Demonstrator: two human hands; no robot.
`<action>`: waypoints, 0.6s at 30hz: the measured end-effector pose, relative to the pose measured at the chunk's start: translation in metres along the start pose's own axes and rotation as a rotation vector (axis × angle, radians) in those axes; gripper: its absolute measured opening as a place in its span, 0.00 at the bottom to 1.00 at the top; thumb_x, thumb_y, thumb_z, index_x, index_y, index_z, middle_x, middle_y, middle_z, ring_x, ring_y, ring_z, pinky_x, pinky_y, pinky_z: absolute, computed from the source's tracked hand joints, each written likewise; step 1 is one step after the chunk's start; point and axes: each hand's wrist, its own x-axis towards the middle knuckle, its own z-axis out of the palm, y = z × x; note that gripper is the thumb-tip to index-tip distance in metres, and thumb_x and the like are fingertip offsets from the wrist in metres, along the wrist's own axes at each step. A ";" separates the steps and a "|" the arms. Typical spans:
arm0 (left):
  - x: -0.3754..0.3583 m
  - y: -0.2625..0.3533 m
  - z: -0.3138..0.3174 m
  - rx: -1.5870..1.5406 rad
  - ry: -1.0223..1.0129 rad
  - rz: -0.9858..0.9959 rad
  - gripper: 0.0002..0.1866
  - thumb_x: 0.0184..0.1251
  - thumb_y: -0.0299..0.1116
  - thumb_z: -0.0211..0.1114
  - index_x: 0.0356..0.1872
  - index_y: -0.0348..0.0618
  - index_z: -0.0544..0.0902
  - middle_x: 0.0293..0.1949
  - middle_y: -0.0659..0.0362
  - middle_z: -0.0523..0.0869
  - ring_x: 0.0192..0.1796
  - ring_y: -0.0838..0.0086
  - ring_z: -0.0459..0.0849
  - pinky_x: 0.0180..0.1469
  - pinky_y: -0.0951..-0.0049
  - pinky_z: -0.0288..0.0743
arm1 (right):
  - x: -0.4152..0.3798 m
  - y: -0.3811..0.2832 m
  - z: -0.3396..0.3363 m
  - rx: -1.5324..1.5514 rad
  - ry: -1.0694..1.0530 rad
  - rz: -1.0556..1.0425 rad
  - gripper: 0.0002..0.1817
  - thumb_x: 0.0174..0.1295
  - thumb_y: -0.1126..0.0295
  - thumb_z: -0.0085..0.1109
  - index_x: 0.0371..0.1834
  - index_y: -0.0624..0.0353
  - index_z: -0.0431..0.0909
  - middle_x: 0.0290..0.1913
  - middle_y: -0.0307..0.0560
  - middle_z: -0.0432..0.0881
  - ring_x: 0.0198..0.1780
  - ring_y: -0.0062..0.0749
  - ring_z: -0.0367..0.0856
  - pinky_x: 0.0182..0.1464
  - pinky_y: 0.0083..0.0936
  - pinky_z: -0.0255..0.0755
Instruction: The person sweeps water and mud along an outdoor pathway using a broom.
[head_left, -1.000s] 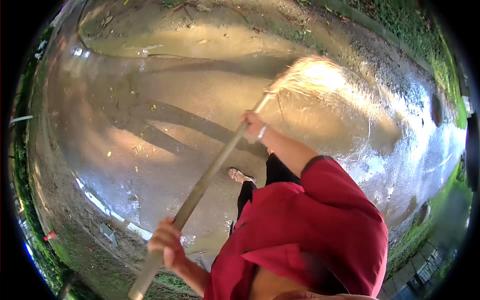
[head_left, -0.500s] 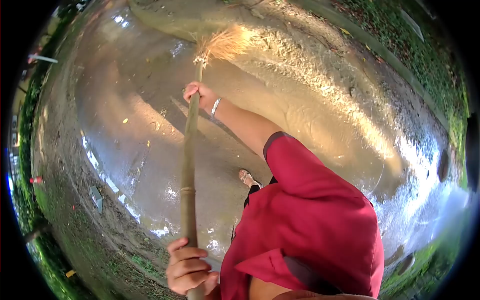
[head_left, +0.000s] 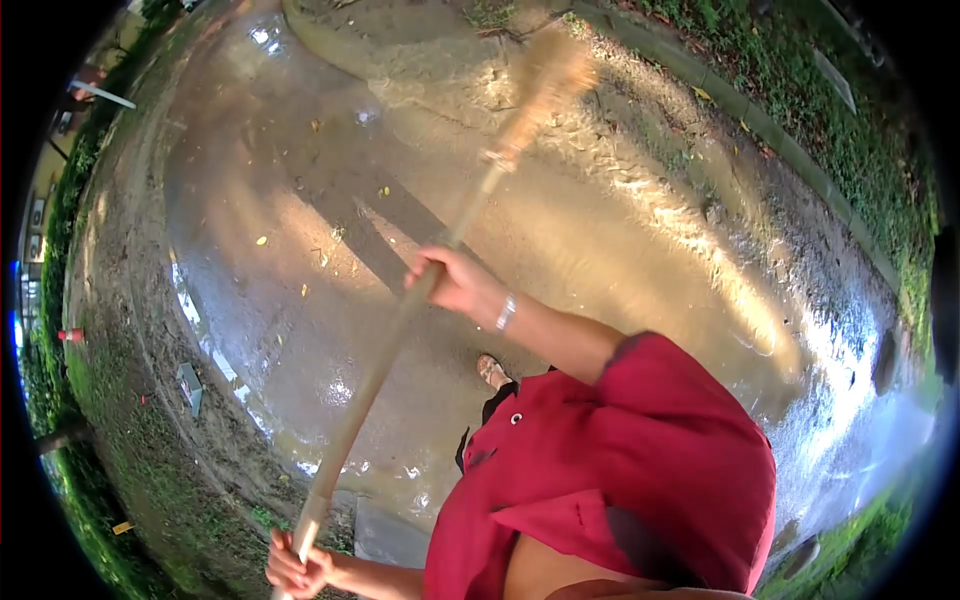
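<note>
A long broom [head_left: 372,385] with a bamboo handle slants across the middle of the view. My right hand [head_left: 447,278], wearing a silvery bracelet, is closed round the handle partway up. Near the handle's lower end, at the bottom left, the fingers of my left hand [head_left: 300,568] wrap round it. The straw bristles [head_left: 552,85] point to the top right, blurred by motion, and overlap the muddy strip there. Muddy water [head_left: 560,230] spreads over the pavement below the broom. My sandalled foot [head_left: 492,371] stands on the wet ground.
A low kerb [head_left: 790,150] runs along the top right, with leafy ground [head_left: 850,130] beyond. Bright, glaring water [head_left: 840,400] lies at the right. A grey-green box [head_left: 190,388] and a small red object [head_left: 71,335] sit on the verge at the left.
The broom has tilted, its bristles swinging to the upper right. My right hand has moved right and down with the handle; my left hand has shifted left and slightly down.
</note>
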 end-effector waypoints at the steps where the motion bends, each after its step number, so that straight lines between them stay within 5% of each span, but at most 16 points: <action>1: 0.004 -0.013 -0.004 -0.145 0.041 -0.067 0.15 0.54 0.33 0.55 0.12 0.49 0.61 0.11 0.70 0.63 0.18 0.83 0.64 0.48 0.67 0.61 | -0.014 -0.003 -0.024 0.022 0.059 -0.032 0.07 0.51 0.75 0.53 0.18 0.59 0.68 0.17 0.46 0.71 0.26 0.36 0.72 0.40 0.37 0.68; 5: 0.001 -0.117 -0.002 -0.486 0.124 -0.388 0.12 0.55 0.31 0.52 0.14 0.48 0.64 0.12 0.65 0.63 0.18 0.79 0.64 0.49 0.61 0.64 | -0.089 -0.050 -0.096 0.125 0.388 -0.228 0.06 0.47 0.78 0.52 0.19 0.61 0.65 0.18 0.48 0.69 0.24 0.36 0.70 0.39 0.38 0.68; 6: -0.005 -0.141 0.024 -0.269 0.309 -0.521 0.14 0.54 0.33 0.52 0.13 0.50 0.61 0.12 0.66 0.61 0.19 0.79 0.63 0.49 0.60 0.64 | -0.109 -0.073 -0.121 0.166 0.405 -0.272 0.05 0.46 0.78 0.53 0.20 0.62 0.66 0.19 0.50 0.69 0.26 0.38 0.70 0.40 0.39 0.68; 7: -0.012 -0.182 0.024 -0.542 0.008 -0.610 0.14 0.53 0.36 0.53 0.13 0.51 0.59 0.13 0.67 0.61 0.21 0.79 0.62 0.50 0.58 0.63 | -0.135 -0.095 -0.132 0.096 0.464 -0.402 0.05 0.45 0.77 0.53 0.21 0.61 0.66 0.20 0.50 0.70 0.29 0.39 0.71 0.40 0.38 0.67; 9: -0.030 -0.239 0.083 -0.532 -0.056 -0.828 0.12 0.55 0.36 0.52 0.16 0.50 0.63 0.16 0.65 0.67 0.26 0.73 0.69 0.51 0.54 0.63 | -0.181 -0.157 -0.201 -0.023 0.492 -0.658 0.05 0.46 0.75 0.53 0.23 0.61 0.67 0.22 0.49 0.72 0.31 0.37 0.71 0.41 0.34 0.67; 10: -0.047 -0.266 0.116 -0.693 0.088 -1.031 0.09 0.55 0.36 0.52 0.19 0.49 0.65 0.20 0.63 0.71 0.29 0.71 0.72 0.52 0.54 0.62 | -0.213 -0.196 -0.225 -0.015 0.459 -0.669 0.04 0.46 0.75 0.53 0.23 0.61 0.68 0.23 0.48 0.73 0.30 0.35 0.72 0.41 0.32 0.68; 11: -0.051 -0.270 0.180 -0.511 0.037 -1.172 0.06 0.56 0.34 0.51 0.22 0.47 0.68 0.27 0.61 0.75 0.33 0.69 0.75 0.52 0.56 0.62 | -0.243 -0.221 -0.232 -0.095 0.509 -0.819 0.04 0.45 0.76 0.52 0.22 0.61 0.68 0.23 0.49 0.73 0.29 0.35 0.72 0.39 0.30 0.69; 12: -0.078 -0.302 0.204 -0.646 -0.169 -1.230 0.04 0.57 0.31 0.50 0.25 0.47 0.70 0.33 0.59 0.77 0.36 0.68 0.76 0.53 0.62 0.62 | -0.271 -0.248 -0.248 -0.032 0.328 -0.995 0.05 0.51 0.74 0.50 0.22 0.62 0.67 0.23 0.50 0.74 0.28 0.37 0.72 0.36 0.29 0.70; 14: -0.104 -0.302 0.307 -0.448 -0.589 -1.317 0.03 0.56 0.28 0.53 0.25 0.45 0.72 0.31 0.58 0.78 0.38 0.70 0.76 0.47 0.70 0.67 | -0.311 -0.270 -0.218 0.312 0.633 -1.195 0.09 0.57 0.71 0.45 0.22 0.63 0.67 0.20 0.49 0.73 0.26 0.36 0.72 0.34 0.28 0.72; 15: -0.120 -0.293 0.345 -0.455 -0.679 -1.349 0.03 0.56 0.27 0.55 0.24 0.44 0.72 0.31 0.58 0.78 0.39 0.72 0.76 0.46 0.73 0.67 | -0.324 -0.283 -0.229 0.290 0.646 -1.219 0.11 0.59 0.70 0.43 0.21 0.63 0.66 0.19 0.48 0.72 0.25 0.34 0.72 0.33 0.28 0.72; 18: -0.162 -0.276 0.402 -0.743 -0.749 -1.346 0.06 0.56 0.27 0.57 0.23 0.42 0.70 0.35 0.57 0.79 0.41 0.75 0.75 0.47 0.77 0.67 | -0.419 -0.342 -0.398 0.311 0.315 -1.058 0.03 0.52 0.77 0.46 0.24 0.62 0.70 0.19 0.42 0.73 0.23 0.26 0.71 0.28 0.22 0.71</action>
